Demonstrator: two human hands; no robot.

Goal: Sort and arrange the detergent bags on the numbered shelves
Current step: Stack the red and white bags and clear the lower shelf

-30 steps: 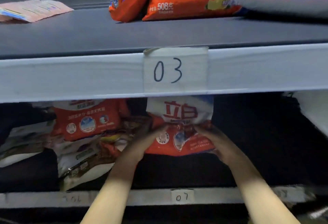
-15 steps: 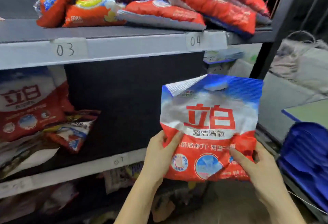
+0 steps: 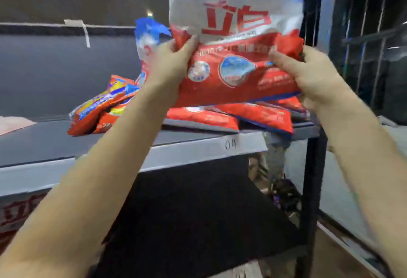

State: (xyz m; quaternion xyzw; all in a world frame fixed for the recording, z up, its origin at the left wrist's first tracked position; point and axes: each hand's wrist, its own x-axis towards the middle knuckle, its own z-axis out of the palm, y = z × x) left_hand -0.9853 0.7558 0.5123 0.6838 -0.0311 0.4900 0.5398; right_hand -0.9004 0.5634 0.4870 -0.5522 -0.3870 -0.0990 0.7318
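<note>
Up at the shelf (image 3: 198, 152) tagged 04 (image 3: 230, 144), a person has a detergent bag (image 3: 235, 41) raised upright in both hands, right over the pile already lying there. Left hand (image 3: 169, 61) grips the bag's left edge about halfway down, thumb pressed onto the front, the other fingers wrapped behind where I can't see them. Right hand (image 3: 308, 74) does the same on the right edge, thumb pinching the crinkled red part, the rest curled round the side. Bag is white and blue up top with big red characters, red at the bottom with round badges. Its lower edge sits just above the flat red bags (image 3: 231, 116) stacked on the shelf; can't tell if it's touching them. Another blue and white bag (image 3: 145, 35) stands behind the left hand. Further left on the same shelf, a couple of orange bags (image 3: 99, 110) with yellow and blue print lean on each other. Lower left, under the shelf, part of one more bag (image 3: 15, 213) with red characters peeks out. Whole shot's a bit blurry.
</note>
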